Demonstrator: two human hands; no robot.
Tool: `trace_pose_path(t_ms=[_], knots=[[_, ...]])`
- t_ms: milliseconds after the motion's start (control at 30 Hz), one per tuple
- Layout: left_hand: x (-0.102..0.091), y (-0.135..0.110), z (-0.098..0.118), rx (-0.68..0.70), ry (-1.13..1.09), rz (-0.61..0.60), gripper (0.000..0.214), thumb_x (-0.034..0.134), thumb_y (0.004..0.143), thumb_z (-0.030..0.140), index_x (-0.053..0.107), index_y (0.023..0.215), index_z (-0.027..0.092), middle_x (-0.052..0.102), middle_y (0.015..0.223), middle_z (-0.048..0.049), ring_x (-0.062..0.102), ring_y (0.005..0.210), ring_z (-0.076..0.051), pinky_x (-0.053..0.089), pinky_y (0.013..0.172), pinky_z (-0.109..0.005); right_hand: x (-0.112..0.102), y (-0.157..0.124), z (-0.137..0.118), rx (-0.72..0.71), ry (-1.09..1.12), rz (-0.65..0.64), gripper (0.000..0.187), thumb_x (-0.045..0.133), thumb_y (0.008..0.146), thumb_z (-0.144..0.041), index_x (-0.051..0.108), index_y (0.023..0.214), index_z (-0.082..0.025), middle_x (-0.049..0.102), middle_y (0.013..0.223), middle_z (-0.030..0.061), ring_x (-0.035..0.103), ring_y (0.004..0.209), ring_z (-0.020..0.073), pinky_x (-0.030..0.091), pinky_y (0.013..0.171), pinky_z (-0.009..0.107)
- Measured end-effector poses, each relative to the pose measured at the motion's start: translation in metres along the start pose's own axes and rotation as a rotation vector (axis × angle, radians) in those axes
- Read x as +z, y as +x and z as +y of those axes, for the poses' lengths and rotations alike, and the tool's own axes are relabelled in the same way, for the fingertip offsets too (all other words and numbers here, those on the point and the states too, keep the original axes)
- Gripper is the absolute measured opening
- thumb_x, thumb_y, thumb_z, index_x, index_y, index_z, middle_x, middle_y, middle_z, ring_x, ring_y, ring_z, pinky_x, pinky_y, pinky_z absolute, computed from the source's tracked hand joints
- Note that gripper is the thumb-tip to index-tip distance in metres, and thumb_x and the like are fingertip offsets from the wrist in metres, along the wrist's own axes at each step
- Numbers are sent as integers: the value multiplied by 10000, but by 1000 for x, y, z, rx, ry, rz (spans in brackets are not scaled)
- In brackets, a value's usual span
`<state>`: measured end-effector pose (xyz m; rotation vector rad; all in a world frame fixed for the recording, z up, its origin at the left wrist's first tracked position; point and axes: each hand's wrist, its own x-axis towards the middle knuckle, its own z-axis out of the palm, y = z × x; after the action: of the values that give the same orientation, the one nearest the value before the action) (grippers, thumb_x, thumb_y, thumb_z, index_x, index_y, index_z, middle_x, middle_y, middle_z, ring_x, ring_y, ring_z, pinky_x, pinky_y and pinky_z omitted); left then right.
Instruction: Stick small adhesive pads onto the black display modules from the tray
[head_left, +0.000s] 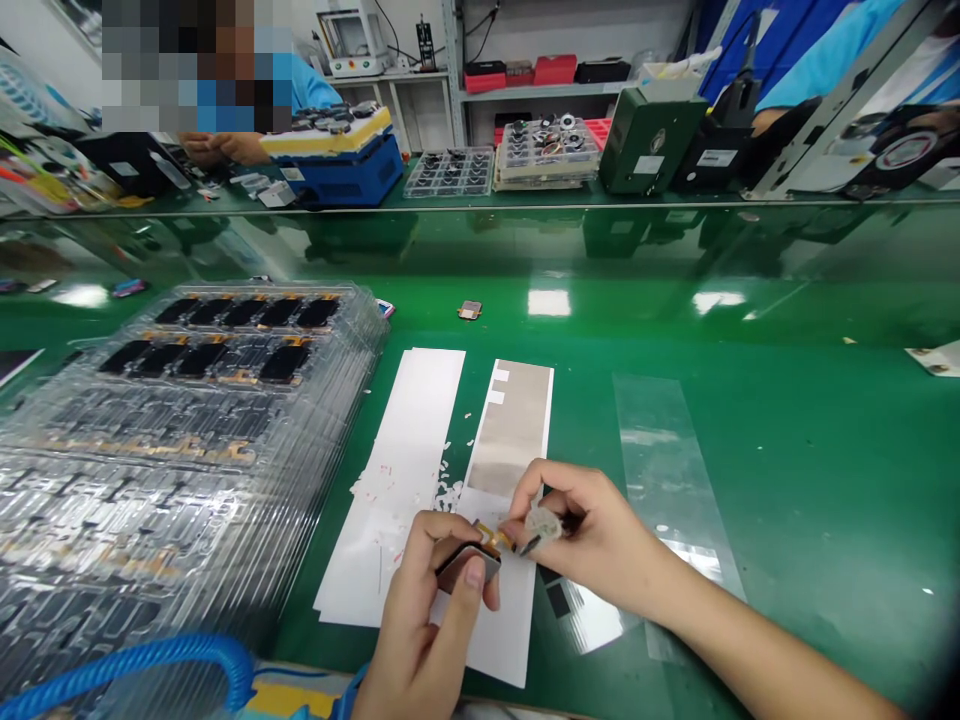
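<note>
Left fingers (471, 590) grip one screen (466, 563) (ribbon attached); right fingers (521, 505) pinch one film scrap (542, 525).

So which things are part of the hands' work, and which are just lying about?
Used: left hand, holding a small dark screen with orange ribbon; right hand, pinching a scrap of cloudy film.

Just lying about: stacked clear trays of black screens; silver-grey sheet; blue hose.

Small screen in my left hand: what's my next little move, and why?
Probably ease the cloudy film in your right hand away from the orange ribbon, since it sits right beside it while your left hand steadies the small screen.
</note>
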<state>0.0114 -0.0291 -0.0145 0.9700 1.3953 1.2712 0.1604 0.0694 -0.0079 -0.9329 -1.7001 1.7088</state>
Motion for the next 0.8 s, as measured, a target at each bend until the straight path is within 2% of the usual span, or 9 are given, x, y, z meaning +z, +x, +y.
trace_pose_path(t_ms=[100, 200, 267, 467, 667, 800], knots=[[1, -1, 1, -18, 10, -7, 278, 514, 967, 508, 482, 938, 233, 567, 625, 46, 475, 559, -108, 312, 520, -241, 1, 2, -4, 37, 125, -79, 80, 705, 764, -168, 626, 754, -168, 535, 609, -65, 357, 478, 38, 283, 424, 165], [0, -1, 2, -29, 37, -17, 292, 509, 961, 521, 483, 929, 232, 529, 595, 54, 438, 528, -110, 298, 499, -234, 0, 3, -10, 30, 213, -212, 199, 705, 819, -285, 630, 683, -160, 465, 558, -77, 291, 467, 36, 214, 396, 175], [0, 0, 3, -38, 55, -24, 299, 503, 959, 525, 484, 927, 227, 491, 573, 61, 427, 513, -116, 300, 491, -231, 1, 3, -11, 26, 248, -245, 234, 709, 821, -324, 632, 675, -158, 441, 544, -81, 279, 454, 33, 186, 381, 180], [1, 2, 3, -69, 65, -41, 331, 520, 937, 550, 474, 935, 222, 450, 592, 68, 430, 539, -116, 356, 536, -223, 4, 3, 0, 40, 221, -197, 193, 716, 808, -301, 659, 690, -160, 487, 565, -70, 302, 464, 36, 202, 393, 189], [0, 2, 2, -121, 10, -88, 352, 489, 942, 579, 434, 954, 231, 402, 602, 73, 372, 552, -114, 282, 516, -226, 9, 1, 4, 29, 223, -163, 159, 660, 843, -249, 660, 705, -170, 465, 532, -85, 267, 460, 45, 273, 438, 195], [-3, 2, 0, -121, -33, -103, 329, 486, 956, 556, 426, 957, 232, 385, 608, 79, 371, 550, -109, 282, 553, -240, 12, -1, 1, 16, 234, -128, 163, 644, 831, -201, 634, 671, -171, 487, 560, -77, 320, 483, 50, 314, 477, 196]])
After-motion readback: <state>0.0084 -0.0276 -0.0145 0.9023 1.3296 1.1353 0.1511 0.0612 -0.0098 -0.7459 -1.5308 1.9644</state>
